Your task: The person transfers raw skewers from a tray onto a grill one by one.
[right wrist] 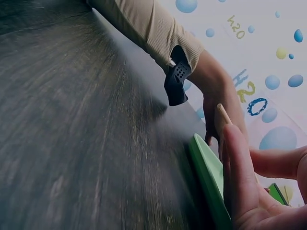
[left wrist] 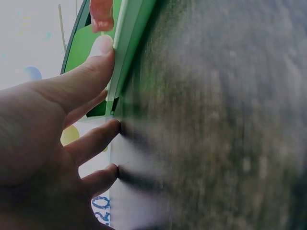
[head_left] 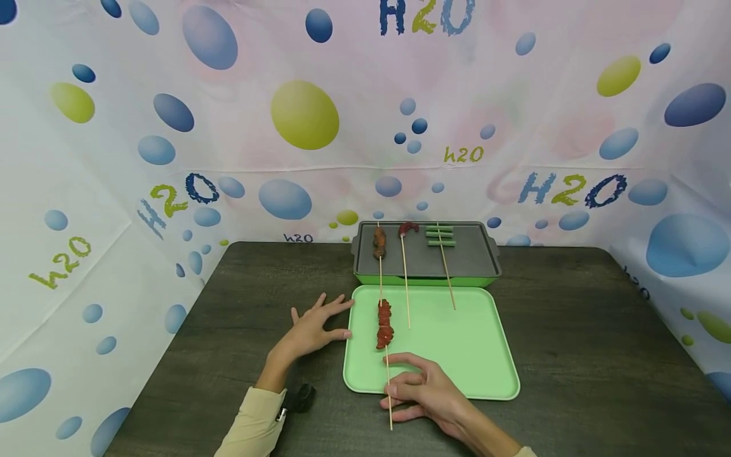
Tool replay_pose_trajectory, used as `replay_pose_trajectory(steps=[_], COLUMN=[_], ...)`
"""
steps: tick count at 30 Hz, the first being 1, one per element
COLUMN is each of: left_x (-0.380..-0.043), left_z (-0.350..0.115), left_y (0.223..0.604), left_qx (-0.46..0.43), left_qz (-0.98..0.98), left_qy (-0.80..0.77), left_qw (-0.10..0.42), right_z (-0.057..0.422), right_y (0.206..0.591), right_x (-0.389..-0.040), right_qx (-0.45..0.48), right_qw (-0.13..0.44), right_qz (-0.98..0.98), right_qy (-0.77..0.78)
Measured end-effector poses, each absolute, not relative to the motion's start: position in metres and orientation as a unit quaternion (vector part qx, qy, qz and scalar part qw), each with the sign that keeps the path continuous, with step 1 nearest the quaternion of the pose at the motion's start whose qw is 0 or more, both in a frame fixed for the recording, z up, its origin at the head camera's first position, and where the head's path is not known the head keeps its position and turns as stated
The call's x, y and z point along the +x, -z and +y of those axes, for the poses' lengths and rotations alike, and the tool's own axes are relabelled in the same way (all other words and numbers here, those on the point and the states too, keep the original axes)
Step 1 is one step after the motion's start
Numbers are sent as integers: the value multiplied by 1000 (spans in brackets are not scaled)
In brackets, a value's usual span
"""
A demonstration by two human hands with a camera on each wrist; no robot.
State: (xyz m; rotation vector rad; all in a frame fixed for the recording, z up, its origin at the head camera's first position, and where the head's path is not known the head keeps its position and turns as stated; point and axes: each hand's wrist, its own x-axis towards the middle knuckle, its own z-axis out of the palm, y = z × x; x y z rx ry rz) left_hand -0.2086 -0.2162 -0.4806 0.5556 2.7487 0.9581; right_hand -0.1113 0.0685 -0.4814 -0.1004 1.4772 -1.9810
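My right hand (head_left: 425, 397) pinches the lower stick of a skewer (head_left: 385, 324) of red meat pieces, which overlaps the left part of a light green tray (head_left: 457, 343) in the head view. In the right wrist view the stick's end (right wrist: 223, 114) pokes out past the fingers. My left hand (head_left: 314, 327) is spread at the tray's left edge, with thumb and index finger at the rim. The left wrist view shows its thumb (left wrist: 93, 72) against the tray wall and other fingertips on the tabletop.
Behind the tray stands a grey-topped green grill (head_left: 474, 254). Across it lie a brown meat skewer (head_left: 379, 244), a skewer with a dark red curled piece (head_left: 408, 230) and one with green pieces (head_left: 440, 235); their sticks reach over the tray. Dark wooden table (head_left: 571, 330) surrounds both.
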Motion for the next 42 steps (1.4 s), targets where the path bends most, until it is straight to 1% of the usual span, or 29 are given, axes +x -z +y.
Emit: replay_pose_trajectory(steps=[17,23,32,42], left_x=[-207,-208,-209,-206], left_z=[-217,-216,-215,-216], left_y=[480,480,480,480], left_qx=[192,189,193,188], left_qz=[922,924,921,923], left_qy=[-324,-320,-325,-324], left_qw=[87,92,92,90], right_z=[87,98,135,182], right_y=[466,455,442,436], right_x=[-96,-92,-94,-109], right_qx=[-70,-91,-119,-62], right_qw=[320,307,255,202], right_qz=[571,583,625,675], right_qy=[753,746,728,707])
